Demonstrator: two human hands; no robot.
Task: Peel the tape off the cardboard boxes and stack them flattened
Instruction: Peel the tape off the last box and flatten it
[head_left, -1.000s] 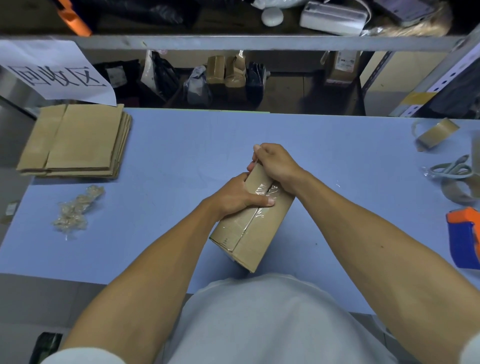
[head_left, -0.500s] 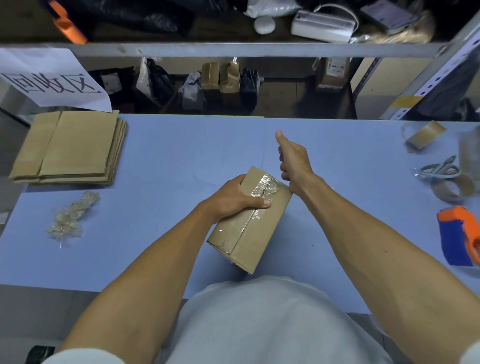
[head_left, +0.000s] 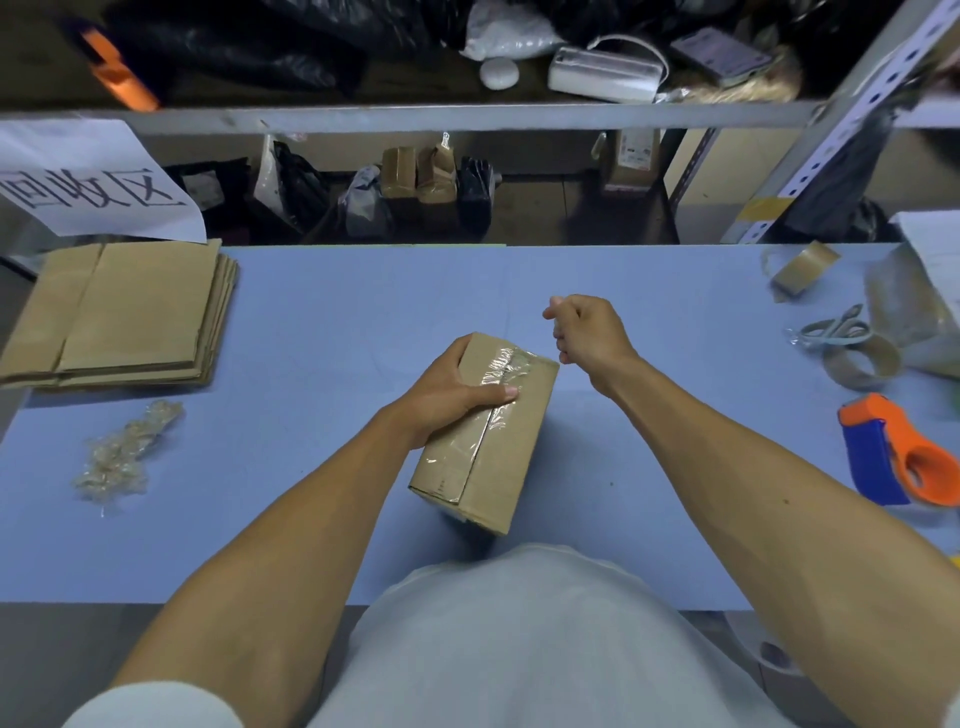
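— Where's the box?
— Frame centre, on the table. Left hand grips it, thumb across clear tape.
— The right hand?
— Curled just above-right; whether it pinches tape, I cannot tell.
— Handling?
— Probably light, stiff. Pick the wrinkled tape end.

Box mid-table; flattened stack left, dispenser right.

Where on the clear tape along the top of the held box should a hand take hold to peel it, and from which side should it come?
Probably the crinkled far end of the tape, where it looks wrinkled and partly lifted. The right hand, off the box beyond that end, could pinch it from the far side and pull along the seam toward the body, while the left hand steadies the box.
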